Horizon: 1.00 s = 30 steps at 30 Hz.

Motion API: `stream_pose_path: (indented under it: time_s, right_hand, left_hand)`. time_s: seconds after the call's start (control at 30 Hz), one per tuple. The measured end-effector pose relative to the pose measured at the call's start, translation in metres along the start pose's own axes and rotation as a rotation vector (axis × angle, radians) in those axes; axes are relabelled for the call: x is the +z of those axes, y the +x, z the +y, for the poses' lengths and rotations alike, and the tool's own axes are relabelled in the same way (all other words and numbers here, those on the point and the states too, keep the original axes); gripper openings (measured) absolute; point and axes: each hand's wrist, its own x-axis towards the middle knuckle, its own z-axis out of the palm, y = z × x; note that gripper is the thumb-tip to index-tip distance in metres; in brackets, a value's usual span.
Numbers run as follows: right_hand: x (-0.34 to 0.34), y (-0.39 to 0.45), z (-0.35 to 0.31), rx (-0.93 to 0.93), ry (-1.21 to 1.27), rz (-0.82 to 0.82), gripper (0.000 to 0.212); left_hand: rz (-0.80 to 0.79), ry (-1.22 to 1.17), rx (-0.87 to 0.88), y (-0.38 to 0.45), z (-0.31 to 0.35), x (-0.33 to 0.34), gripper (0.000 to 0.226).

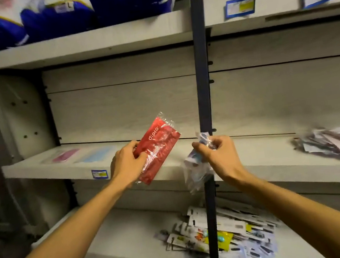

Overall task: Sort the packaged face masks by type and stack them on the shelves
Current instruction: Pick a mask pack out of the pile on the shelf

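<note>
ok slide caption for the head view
Left hand holds a red mask pack, right hand a clear pack.

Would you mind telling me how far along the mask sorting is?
Early. A pink pack and a blue pack already lie on the middle shelf. The left hand holds a red pack; the right hand holds clear-wrapped packs. An unsorted pile remains.

We see two bare forearms entering from the bottom corners of the view, with no sleeves, gloves, watch, bracelets or rings on them. Our left hand [126,165] and right hand [216,155] are uncovered too, slim, with short plain nails where the fingertips show. The arms are lean and smooth, narrowing toward the wrists, and we can make out no marks or tattoos on them
</note>
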Motion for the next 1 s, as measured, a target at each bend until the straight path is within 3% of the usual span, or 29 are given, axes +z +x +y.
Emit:
stream_pose_path:
  time_s: [0.17,0.27,0.33,0.53,0.63,0.73,0.83,0.93,1.0]
  right_hand:
    - [0.07,0.021,0.009,-0.045,-0.049,-0.121,0.028]
    - [0.109,0.04,0.012,-0.08,-0.05,-0.2,0.035]
    - [0.131,0.059,0.021,-0.074,-0.106,-0.167,0.036]
    - [0.172,0.127,0.071,0.13,-0.112,-0.077,0.038]
    - [0.186,0.149,0.099,0.189,-0.193,-0.059,0.037]
    - [0.198,0.162,0.127,0.303,-0.456,-0.089,0.063]
    - [0.198,0.165,0.136,0.24,-0.619,-0.064,0.086]
    - [0.201,0.165,0.138,0.023,-0.708,-0.189,0.069]
    - [0.207,0.161,0.14,0.052,-0.762,-0.412,0.051]
  left_hand:
    - [-0.015,0.043,-0.098,0.023,-0.054,-0.029,0.025]
    - [0.014,0.082,-0.109,0.048,-0.084,-0.042,0.019]
    - [0.003,0.096,-0.132,0.067,-0.103,-0.05,0.015]
    - [-0.014,-0.002,-0.214,0.122,-0.16,-0.044,0.028]
    - [-0.046,-0.02,-0.259,0.144,-0.182,-0.028,0.023]
    - [-0.102,-0.033,-0.324,0.166,-0.198,-0.014,0.019]
    - [-0.143,0.106,-0.232,0.177,-0.208,0.001,0.042]
    - [-0.164,0.211,-0.019,0.178,-0.209,0.018,0.063]
    - [-0.216,0.253,0.124,0.177,-0.206,0.025,0.052]
